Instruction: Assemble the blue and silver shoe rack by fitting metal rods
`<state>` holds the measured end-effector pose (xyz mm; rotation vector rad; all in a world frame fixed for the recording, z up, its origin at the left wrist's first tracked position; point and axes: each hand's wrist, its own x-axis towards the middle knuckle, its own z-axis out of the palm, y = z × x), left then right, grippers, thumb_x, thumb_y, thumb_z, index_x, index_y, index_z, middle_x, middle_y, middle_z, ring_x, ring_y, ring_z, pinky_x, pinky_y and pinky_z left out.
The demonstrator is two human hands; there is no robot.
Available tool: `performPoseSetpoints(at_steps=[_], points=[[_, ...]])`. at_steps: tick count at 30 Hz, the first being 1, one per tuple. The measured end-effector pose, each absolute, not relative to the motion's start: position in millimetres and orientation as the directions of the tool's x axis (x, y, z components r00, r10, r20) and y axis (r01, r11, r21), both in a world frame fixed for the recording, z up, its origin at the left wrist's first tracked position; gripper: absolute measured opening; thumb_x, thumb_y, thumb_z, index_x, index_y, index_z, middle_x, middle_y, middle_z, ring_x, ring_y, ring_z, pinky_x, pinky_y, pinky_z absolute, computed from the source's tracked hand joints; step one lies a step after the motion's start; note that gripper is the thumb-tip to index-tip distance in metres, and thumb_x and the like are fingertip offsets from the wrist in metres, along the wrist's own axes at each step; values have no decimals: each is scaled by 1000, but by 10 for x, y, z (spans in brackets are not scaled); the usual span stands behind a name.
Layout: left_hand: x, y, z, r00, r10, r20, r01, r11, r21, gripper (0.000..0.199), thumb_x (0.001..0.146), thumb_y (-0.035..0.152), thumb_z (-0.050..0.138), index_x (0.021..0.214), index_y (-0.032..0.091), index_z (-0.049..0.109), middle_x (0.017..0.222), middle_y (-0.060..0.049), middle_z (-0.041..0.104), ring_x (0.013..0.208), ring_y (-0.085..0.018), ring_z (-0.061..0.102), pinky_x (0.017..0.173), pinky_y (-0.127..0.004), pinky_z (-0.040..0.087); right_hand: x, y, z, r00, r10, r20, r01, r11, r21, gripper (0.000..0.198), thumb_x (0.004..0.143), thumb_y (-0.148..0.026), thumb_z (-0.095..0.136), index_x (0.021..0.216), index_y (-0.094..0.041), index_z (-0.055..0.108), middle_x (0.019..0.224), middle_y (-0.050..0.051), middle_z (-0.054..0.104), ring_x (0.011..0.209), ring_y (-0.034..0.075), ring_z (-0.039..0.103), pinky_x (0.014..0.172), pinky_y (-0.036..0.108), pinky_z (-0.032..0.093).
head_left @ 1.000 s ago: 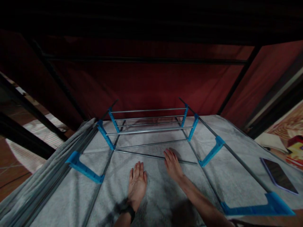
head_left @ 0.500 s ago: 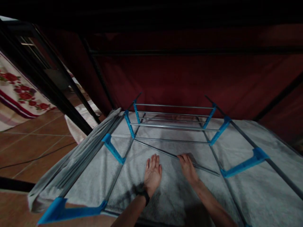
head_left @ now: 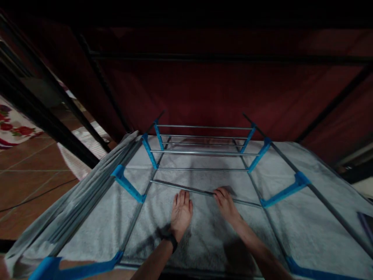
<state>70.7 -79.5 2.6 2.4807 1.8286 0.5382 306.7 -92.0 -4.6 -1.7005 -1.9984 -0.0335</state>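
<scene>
- where's the metal rod (head_left: 201, 191)?
- across the blue-jointed rack (head_left: 204, 153), over the grey blanket (head_left: 101, 229), well in from the blanket's near edge.
- and the hands?
- the right hand (head_left: 226, 205) holds the rod under bent fingers. the left hand (head_left: 181, 214) has its fingers straight and close together, tips at the rod; i can't tell whether they grip it.
</scene>
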Motion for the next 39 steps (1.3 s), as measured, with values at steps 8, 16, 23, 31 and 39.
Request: performPoseSetpoints(at_steps=[8,16,23,31,39], points=[[683,-759,4,361,832,421,888,-445,118,49,96,16,37,143,12,50,146,-17,53,141,-31,43,115,-50,40,3088,-159,255,-56,940,338,923,178,-342,40,99,-10,37,125,-21,64,126,8,63,111,20,60,100,34,49],[691,-755,4,348,828,439,898,-429,98,52,92,14,41,142,11,53,146,-15,55,141,-31,46,115,-49,44,2671,410,346,-209,958,197,938,253,-237,39,99,-13,43,133,-24,59,139,7,59,125,21,50,109,38,37],[715,-793,-42,281,860,426,901,-390,193,70,84,9,45,153,20,41,152,-10,51,143,-30,45,116,-48,46,2133,635,295,-296,949,108,936,311,-164,43,99,-10,36,136,-23,55,134,10,59,121,23,50,107,38,33],[619,-747,-141,-32,925,379,792,-208,575,53,95,18,39,147,22,50,154,-9,48,144,-26,44,117,-47,44,2054,816,335,-261,965,-3,959,258,-119,37,98,-6,35,120,-21,60,126,11,58,114,22,52,97,33,35],[103,67,222,-447,809,381,587,-57,808,51,88,11,42,138,14,53,146,-16,50,141,-23,45,121,-40,35,2084,784,339,-251,968,-12,956,245,-162,40,98,-5,32,122,-21,59,127,10,56,110,21,53,95,31,35]])
